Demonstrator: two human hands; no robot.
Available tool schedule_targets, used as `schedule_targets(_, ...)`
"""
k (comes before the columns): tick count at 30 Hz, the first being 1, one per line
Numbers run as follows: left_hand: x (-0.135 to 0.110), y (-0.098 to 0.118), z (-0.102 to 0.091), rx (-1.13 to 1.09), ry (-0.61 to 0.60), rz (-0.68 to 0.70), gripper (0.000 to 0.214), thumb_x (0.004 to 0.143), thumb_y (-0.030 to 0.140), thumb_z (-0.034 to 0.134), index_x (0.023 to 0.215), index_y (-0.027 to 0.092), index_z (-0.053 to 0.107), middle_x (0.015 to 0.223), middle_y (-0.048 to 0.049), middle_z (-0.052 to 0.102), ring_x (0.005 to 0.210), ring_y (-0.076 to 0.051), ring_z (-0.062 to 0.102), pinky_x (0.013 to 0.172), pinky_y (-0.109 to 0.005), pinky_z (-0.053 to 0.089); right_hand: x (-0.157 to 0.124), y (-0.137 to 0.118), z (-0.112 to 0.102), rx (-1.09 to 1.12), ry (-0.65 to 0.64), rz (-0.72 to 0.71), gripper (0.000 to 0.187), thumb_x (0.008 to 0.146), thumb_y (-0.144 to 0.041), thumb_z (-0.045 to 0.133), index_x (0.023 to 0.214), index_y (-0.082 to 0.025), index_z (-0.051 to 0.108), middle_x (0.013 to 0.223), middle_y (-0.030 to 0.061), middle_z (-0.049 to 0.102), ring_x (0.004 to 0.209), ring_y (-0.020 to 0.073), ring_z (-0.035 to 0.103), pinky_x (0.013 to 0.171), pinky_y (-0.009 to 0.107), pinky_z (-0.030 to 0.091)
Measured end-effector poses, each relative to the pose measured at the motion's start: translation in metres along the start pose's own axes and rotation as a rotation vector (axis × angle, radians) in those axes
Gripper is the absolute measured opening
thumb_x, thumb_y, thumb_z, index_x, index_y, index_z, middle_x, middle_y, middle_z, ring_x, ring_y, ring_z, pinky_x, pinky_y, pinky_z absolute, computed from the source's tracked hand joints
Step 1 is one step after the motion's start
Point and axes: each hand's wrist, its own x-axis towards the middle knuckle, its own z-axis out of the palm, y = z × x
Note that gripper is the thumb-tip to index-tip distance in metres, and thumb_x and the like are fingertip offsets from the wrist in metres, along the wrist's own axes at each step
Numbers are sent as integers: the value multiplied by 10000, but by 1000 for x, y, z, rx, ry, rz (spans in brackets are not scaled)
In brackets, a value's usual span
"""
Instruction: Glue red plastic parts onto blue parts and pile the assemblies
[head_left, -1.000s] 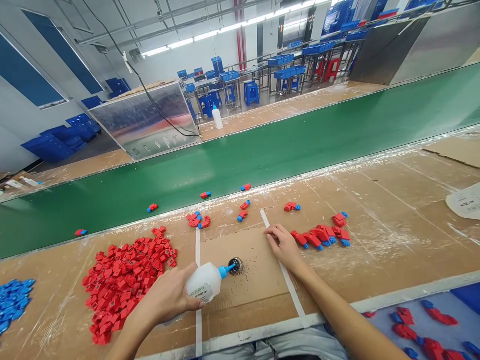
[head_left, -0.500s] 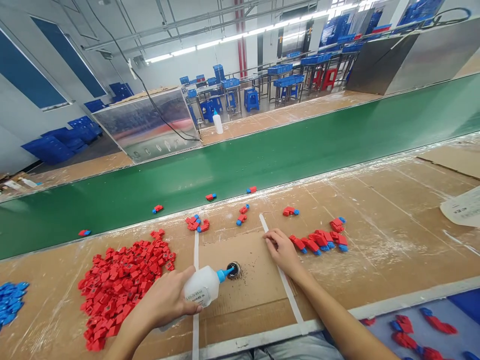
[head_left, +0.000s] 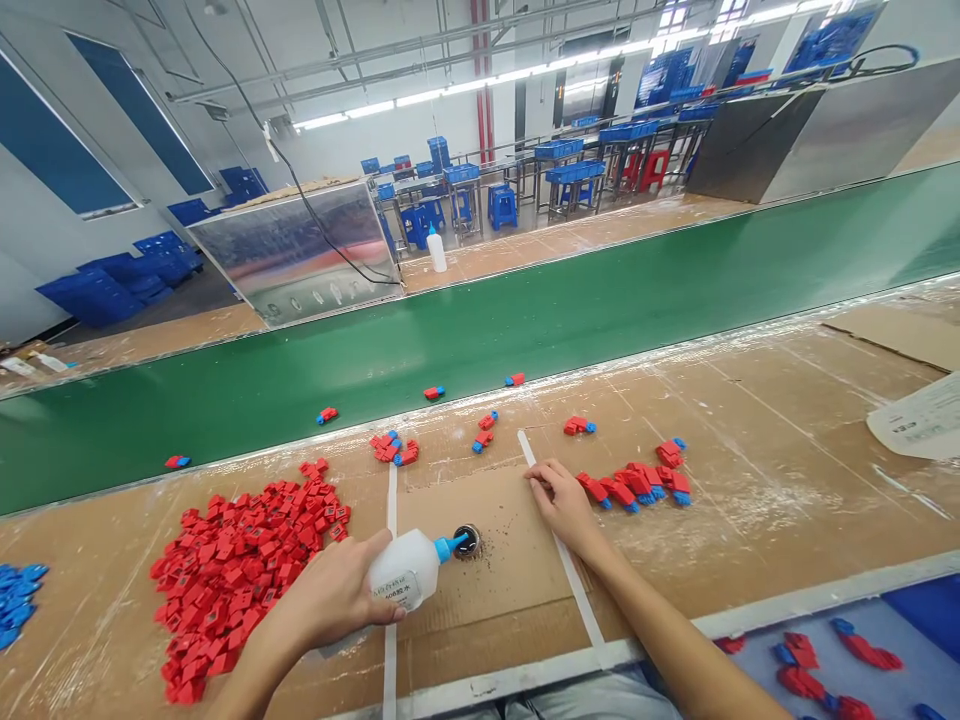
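Left-hand grip (head_left: pixel 326 590) holds labelled plastic bottle (head_left: pixel 409 570); print blurred.

red parts (head_left: pixel 240 580) crowd the left hand (head_left: pixel 330 590), a red-blue row (head_left: pixel 634 492) blocks the right hand (head_left: pixel 566 505).

body notes: bare left hand (head_left: pixel 330 585) and bare right hand (head_left: pixel 566 505), slim fingers, skin uncovered. slim bare left forearm (head_left: pixel 259 670) and slim bare right forearm (head_left: pixel 675 640) taper toward the wrists and run off the bottom edge of the view, no cloth on either in frame. pale grey creased cloth trousers (head_left: pixel 577 707) show as a thin strip of lap along the bottom edge, soft folds across it, weave too small to tell.
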Motion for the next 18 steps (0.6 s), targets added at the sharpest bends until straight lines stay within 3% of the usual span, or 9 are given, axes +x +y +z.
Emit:
schedule_targets(13,-1,-9,11,-136,38,4,538,673,459,686,1161,251,599,954,-47,696,861,-253,639,692,-269,429,4,-12,0,-87,8,-36,198,927,-203,406,936,-214,604,930,70,619,853,230,605,761,358,504)
schedule_targets(15,-1,-12,16,-207,50,24,468,690,466,668,1095,236,618,933,-30,688,837,-225,630,694,-251,429,20,-14,0,-126,18,-50,217,933,-210,397,982,-213,608,972,79,618,915,238,599,819,372,494)
schedule_targets(18,-2,-17,26,-302,74,47,453,703,514,646,1041,213,634,899,-22,685,831,-222,624,717,-254,451,69,-9,-3,-207,50,-35,271,935,-252,424,1147,-204,586,1156,123,572,1115,286,524,964,444,427)
